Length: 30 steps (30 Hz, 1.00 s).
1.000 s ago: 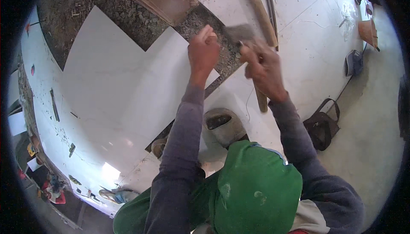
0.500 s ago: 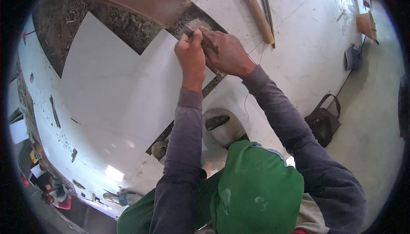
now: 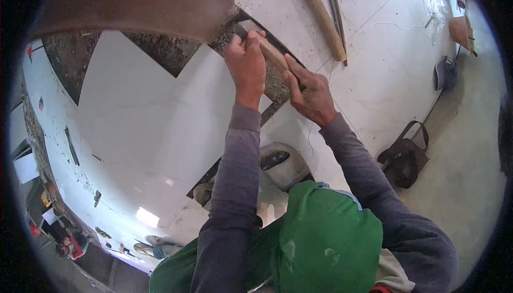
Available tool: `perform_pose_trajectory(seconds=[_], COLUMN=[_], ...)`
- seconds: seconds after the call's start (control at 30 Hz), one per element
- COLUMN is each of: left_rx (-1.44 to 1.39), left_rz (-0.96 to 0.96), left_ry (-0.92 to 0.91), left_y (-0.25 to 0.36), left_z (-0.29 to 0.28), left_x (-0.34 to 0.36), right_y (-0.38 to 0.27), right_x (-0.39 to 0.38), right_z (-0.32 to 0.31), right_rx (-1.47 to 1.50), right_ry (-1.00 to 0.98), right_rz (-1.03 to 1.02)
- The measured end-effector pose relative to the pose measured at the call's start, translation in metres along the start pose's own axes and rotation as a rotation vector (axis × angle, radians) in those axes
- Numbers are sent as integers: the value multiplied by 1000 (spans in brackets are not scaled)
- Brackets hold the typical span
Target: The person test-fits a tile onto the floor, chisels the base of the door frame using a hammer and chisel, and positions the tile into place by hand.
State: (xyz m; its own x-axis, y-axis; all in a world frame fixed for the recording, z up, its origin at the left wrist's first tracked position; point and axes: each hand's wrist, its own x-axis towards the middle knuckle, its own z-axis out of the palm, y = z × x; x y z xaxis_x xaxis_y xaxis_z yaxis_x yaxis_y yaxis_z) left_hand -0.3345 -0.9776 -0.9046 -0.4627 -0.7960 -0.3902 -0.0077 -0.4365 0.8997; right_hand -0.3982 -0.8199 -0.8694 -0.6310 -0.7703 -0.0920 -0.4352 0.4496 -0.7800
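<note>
My left hand (image 3: 247,68) is wrapped around the upper end of a narrow tan bar (image 3: 272,55), which looks wooden and has a blocky grey end. The lower end of that bar lies in my right hand (image 3: 312,92), its fingers closed along it. Beneath the bar runs a strip of dark, crumbly soil (image 3: 222,40), exposed between pale floor tiles. Just left of my hands lies a large white tile (image 3: 149,111) with a notched far edge. Part of the soil strip is hidden by my hands.
A broad brown surface (image 3: 144,1) overhangs the soil at the upper left. To the right lie a wooden-handled hammer (image 3: 318,15), a dark rod (image 3: 336,20), a cap (image 3: 445,72) and a black bag (image 3: 404,156). A beige, hollow rounded object (image 3: 283,166) sits near my green-clad knee (image 3: 326,234).
My right hand has slid down and right, away from my left hand, exposing more of the bar between them. The brown surface now covers more of the soil.
</note>
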Motion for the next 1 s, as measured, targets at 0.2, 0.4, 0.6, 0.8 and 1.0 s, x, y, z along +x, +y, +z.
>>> perform_pose_trajectory(seconds=[0.2,0.4,0.6,0.8,1.0], left_rx=[48,-112,-101,-164,-34], left_rz=[30,87,28,22,89], left_ry=[28,67,47,96,74], left_y=[9,12,-5,1,6], left_z=[-1,9,-10,-2,2], left_x=[11,-1,11,0,14], right_y=[-4,-10,9,13,8], right_x=[18,17,12,16,23], right_z=[-8,-18,11,4,11], right_rx=[44,51,-55,-18,115], right_ry=[-170,-124,-44,-58,-73], right_rz=[158,77,-28,-54,55])
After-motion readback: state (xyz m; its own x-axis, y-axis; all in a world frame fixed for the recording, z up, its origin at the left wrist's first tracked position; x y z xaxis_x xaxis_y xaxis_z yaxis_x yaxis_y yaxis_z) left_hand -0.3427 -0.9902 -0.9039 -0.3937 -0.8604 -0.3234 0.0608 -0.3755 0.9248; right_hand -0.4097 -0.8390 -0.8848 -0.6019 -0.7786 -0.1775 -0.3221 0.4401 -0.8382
